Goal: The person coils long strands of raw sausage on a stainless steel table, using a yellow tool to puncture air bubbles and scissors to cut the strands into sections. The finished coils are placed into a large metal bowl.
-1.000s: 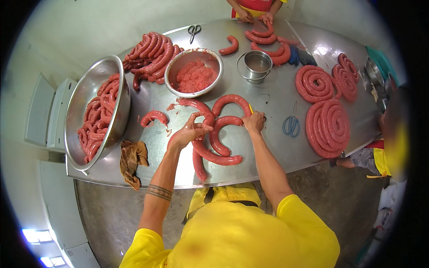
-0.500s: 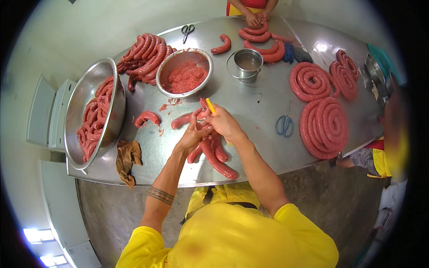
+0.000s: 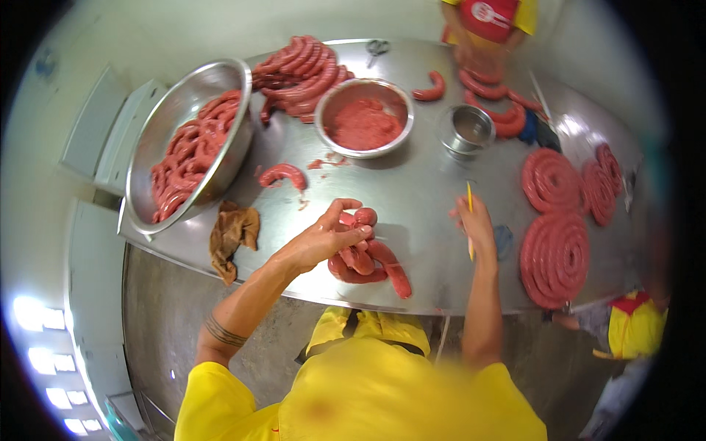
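Note:
My left hand (image 3: 327, 239) is closed around a pink-red sausage (image 3: 365, 217) near the table's front edge. Linked raw sausages (image 3: 388, 266) hang and lie just below it on the metal. To the right, my right hand (image 3: 478, 228) is raised over the table, apart from the meat, its fingers closed on a slim yellow tool (image 3: 470, 198). Whether the tool has a blade cannot be made out. Under that wrist, blue-handled scissors (image 3: 503, 241) lie partly hidden. A short curved sausage (image 3: 283, 175) rests beyond my left hand among meat scraps.
Sausages fill a big steel basin (image 3: 237, 136) on the left, beside a brown cloth (image 3: 234, 235). Behind are a sausage pile (image 3: 305, 77), a bowl (image 3: 401, 140) of ground meat and a small bucket (image 3: 463, 151). Sausage coils (image 3: 555, 257) lie right; a co-worker (image 3: 489, 26) stands opposite.
My right hand has moved away to the right with the yellow tool. My left hand stays with the sausages. The view has shifted, and the co-worker opposite shows more fully.

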Demonstrator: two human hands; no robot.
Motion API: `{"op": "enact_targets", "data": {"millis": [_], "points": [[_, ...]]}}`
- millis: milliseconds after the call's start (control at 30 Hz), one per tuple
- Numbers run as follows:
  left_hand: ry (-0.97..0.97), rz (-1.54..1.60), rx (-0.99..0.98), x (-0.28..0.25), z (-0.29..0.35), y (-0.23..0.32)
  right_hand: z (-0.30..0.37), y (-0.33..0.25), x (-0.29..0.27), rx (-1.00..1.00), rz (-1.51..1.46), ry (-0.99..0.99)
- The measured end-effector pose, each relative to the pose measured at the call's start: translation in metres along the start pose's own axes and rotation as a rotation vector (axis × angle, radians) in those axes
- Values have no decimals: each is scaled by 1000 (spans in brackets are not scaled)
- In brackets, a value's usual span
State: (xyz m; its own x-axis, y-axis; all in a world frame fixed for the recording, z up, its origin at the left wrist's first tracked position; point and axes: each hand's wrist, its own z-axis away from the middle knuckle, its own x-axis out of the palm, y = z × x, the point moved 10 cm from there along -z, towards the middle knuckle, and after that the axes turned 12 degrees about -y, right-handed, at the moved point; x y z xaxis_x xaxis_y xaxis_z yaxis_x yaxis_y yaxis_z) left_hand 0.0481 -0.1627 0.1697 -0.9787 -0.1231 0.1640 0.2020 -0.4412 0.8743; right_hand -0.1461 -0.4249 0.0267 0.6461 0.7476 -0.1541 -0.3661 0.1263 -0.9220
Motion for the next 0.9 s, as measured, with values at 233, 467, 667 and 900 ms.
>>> {"op": "enact_targets", "data": {"millis": [233, 467, 667, 900], "points": [[285, 79, -46, -99, 110, 61, -2, 136, 75, 135, 276, -75], [496, 116, 269, -277, 240, 194, -1, 151, 63, 47, 625, 260], [984, -54, 391, -496, 321, 265, 9, 128, 68, 28, 771, 366], [1189, -216, 339, -719, 298, 207, 23, 100, 86, 83, 805, 411]]}}
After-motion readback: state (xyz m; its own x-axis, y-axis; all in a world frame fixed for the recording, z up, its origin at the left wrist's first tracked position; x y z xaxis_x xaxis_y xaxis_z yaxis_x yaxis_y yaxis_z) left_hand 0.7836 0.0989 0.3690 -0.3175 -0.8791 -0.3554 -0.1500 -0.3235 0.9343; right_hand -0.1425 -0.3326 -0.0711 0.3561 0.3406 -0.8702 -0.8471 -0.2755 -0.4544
